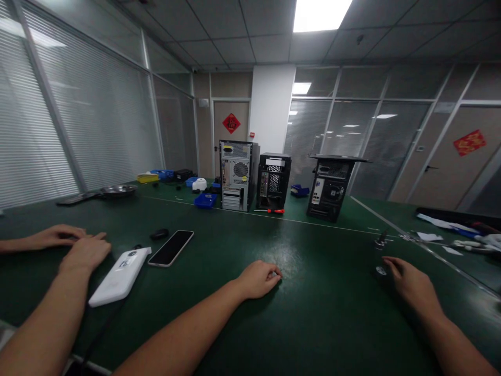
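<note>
My left hand [258,279] rests on the green table [321,313] near the middle, fingers curled in with the tips pinched together; a tiny pale speck shows at the tips, too small to name. My right hand [410,284] lies flat on the table at the right, fingers stretched out. Its fingertips are beside a small round metal part [380,270]. A second small metal piece [381,241] stands just beyond it.
Another person's two hands [84,252] [58,235] rest at the left by a white device [119,277], a black phone [171,248] and a small black item [159,234]. Three computer cases [237,175] [274,180] [331,188], a red screwdriver [276,211], blue bins [204,200] and a metal bowl [117,190] stand farther back.
</note>
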The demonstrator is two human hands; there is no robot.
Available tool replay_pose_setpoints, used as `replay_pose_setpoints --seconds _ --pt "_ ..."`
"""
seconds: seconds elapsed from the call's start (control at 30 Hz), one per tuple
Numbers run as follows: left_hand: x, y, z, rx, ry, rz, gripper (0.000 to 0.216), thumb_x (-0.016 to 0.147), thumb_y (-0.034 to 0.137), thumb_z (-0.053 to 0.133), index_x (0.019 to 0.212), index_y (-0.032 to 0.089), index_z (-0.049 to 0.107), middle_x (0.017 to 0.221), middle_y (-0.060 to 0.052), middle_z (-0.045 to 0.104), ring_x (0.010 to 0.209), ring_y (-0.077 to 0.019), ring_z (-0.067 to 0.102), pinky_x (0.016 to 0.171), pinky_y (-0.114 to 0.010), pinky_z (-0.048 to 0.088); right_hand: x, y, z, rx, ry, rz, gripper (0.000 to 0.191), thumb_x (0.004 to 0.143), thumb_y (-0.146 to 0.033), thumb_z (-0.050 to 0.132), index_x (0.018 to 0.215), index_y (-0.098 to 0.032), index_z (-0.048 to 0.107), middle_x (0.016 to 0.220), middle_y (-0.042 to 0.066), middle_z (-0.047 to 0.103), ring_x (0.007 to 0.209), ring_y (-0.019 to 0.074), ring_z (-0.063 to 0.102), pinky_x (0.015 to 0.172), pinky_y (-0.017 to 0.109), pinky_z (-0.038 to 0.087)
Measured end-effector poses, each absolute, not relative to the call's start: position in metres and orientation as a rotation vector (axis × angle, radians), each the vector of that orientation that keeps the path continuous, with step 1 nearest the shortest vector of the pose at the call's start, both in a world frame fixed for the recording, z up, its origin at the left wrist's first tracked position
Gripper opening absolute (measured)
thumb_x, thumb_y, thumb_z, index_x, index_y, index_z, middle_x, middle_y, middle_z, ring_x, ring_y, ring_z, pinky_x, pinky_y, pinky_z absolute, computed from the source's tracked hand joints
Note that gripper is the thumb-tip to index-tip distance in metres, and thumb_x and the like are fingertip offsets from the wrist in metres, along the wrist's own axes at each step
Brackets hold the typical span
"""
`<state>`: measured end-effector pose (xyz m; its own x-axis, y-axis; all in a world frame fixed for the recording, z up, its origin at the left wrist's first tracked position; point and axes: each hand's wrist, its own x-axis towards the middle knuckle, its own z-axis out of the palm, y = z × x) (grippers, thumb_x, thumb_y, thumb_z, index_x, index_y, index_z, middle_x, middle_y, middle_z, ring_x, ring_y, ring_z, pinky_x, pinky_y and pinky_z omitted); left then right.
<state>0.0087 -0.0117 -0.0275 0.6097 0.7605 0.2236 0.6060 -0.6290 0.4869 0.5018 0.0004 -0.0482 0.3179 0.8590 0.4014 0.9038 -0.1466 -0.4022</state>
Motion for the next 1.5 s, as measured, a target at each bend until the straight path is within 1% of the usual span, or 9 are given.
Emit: replay_pose_setpoints --seconds 0.23,0.4,0.63,0.73,0.87,1.1,1.2,1.37,1.5 --pt "0.008 -0.011 -0.031 2.492 1.092 0.601 0.026 0.093 0.033 0.055 0.106 0.022 0.074 0.073 -0.001 0.068 0.065 -0.0151 0.062 0.065 -0.024 0.041 0.513 0.011 -0.058 -2.032 -1.669 -0.041 0.056 0.088 -0.047 0.038 0.125 -0.016 0.066 0.122 0.017 0.068 0.102 0.0349 0.065 0.084 0.047 0.053" --pt "0.008 -0.012 -0.028 2.501 1.101 0.589 0.026 0.094 0.032 0.054 0.106 0.022 0.074 0.073 -0.001 0.069 0.066 -0.0157 0.063 0.065 -0.024 0.042 0.516 0.012 -0.059 -2.020 -1.630 -0.125 0.058 0.090 -0.052 0.036 0.124 -0.017 0.066 0.124 0.017 0.066 0.103 0.0356 0.065 0.082 0.048 0.054" --pt "0.008 -0.009 -0.031 2.504 1.116 0.559 0.030 0.092 0.020 0.050 0.110 0.023 0.074 0.076 -0.002 0.072 0.067 -0.0168 0.064 0.066 -0.025 0.043 0.512 0.010 -0.057 -2.019 -1.611 -0.091 0.055 0.089 -0.054 0.039 0.120 -0.019 0.069 0.118 0.016 0.069 0.100 0.0353 0.066 0.080 0.047 0.053" --pt "0.008 -0.008 -0.032 2.499 1.099 0.567 0.031 0.092 0.021 0.048 0.110 0.023 0.074 0.082 -0.003 0.074 0.070 -0.0174 0.066 0.067 -0.025 0.044 0.508 0.007 -0.053 -2.019 -1.553 -0.121 0.056 0.089 -0.056 0.038 0.118 -0.020 0.069 0.118 0.016 0.069 0.102 0.0361 0.066 0.082 0.048 0.052" --pt "0.009 -0.007 -0.033 2.505 1.099 0.572 0.032 0.092 0.021 0.048 0.109 0.022 0.074 0.082 -0.003 0.074 0.070 -0.0174 0.065 0.068 -0.026 0.044 0.501 0.000 -0.046 -2.037 -1.547 -0.054 0.055 0.088 -0.057 0.040 0.115 -0.020 0.070 0.115 0.014 0.070 0.100 0.0348 0.066 0.081 0.046 0.051" --pt "0.009 -0.007 -0.034 2.512 1.088 0.578 0.033 0.092 0.021 0.046 0.110 0.021 0.074 0.081 -0.004 0.073 0.070 -0.0172 0.065 0.066 -0.025 0.042 0.490 -0.008 -0.040 -1.996 -1.479 -0.104 0.059 0.084 -0.069 0.047 0.111 -0.022 0.072 0.097 0.011 0.074 0.087 0.0310 0.068 0.075 0.042 0.050" --pt "0.010 -0.007 -0.035 2.502 1.094 0.575 0.032 0.092 0.020 0.047 0.109 0.021 0.074 0.083 -0.004 0.074 0.071 -0.0171 0.065 0.068 -0.025 0.042 0.490 -0.008 -0.041 -1.987 -1.535 -0.072 0.059 0.081 -0.068 0.052 0.108 -0.020 0.073 0.100 0.013 0.074 0.089 0.0315 0.067 0.074 0.041 0.050" --pt "0.010 -0.005 -0.036 2.494 1.093 0.580 0.031 0.093 0.023 0.048 0.109 0.022 0.074 0.082 -0.003 0.074 0.073 -0.0177 0.065 0.073 -0.026 0.044 0.494 -0.005 -0.042 -2.040 -1.516 0.004 0.056 0.082 -0.063 0.051 0.110 -0.019 0.073 0.104 0.013 0.074 0.092 0.0325 0.067 0.076 0.043 0.051" --pt "0.010 -0.005 -0.036 2.490 1.081 0.584 0.031 0.093 0.022 0.047 0.108 0.022 0.074 0.081 -0.003 0.073 0.072 -0.0176 0.065 0.070 -0.026 0.043 0.492 -0.003 -0.042 -2.039 -1.459 0.015 0.056 0.080 -0.065 0.053 0.105 -0.020 0.074 0.102 0.014 0.074 0.091 0.0327 0.067 0.074 0.043 0.051"
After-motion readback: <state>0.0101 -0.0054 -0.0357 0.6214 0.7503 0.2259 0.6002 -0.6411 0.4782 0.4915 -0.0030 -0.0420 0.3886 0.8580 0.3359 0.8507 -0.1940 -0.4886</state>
